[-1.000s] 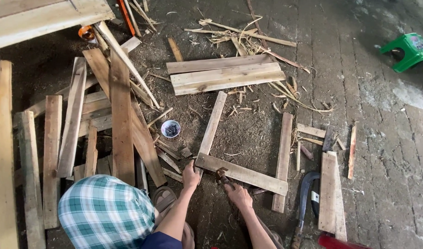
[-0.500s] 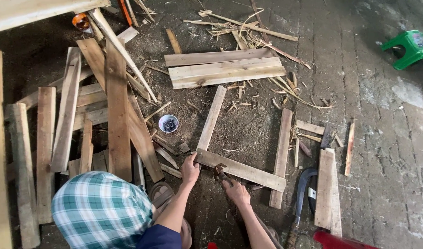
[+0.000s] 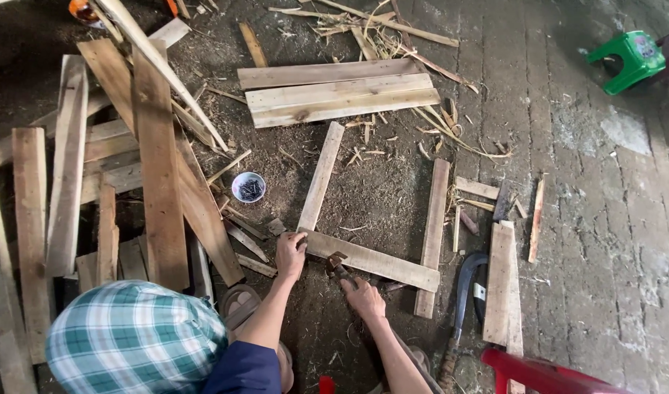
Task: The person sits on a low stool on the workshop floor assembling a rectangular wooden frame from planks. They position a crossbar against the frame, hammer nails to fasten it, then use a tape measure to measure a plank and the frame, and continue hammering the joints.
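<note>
My left hand (image 3: 291,253) presses on the left end of a wooden cross slat (image 3: 382,261), where it overlaps an upright slat (image 3: 321,176). My right hand (image 3: 364,297) is closed on a small hammer (image 3: 339,267), whose head rests at the near edge of the cross slat. The slat's right end lies across a second upright slat (image 3: 431,233), so the three form an open frame on the dirt floor. A small white cup of nails (image 3: 248,187) stands to the left of the frame.
A pile of planks (image 3: 156,160) covers the left side. Three boards (image 3: 334,91) lie beyond the frame. A curved blade (image 3: 466,281) and short offcuts (image 3: 501,292) lie on the right, a green stool (image 3: 630,60) far right, a red chair (image 3: 546,376) near. A checked cap (image 3: 134,335) fills the lower left.
Both hands stay at the cross slat with the hammer by its near edge. The view has drifted slightly, so the floor scene sits a little higher in the picture.
</note>
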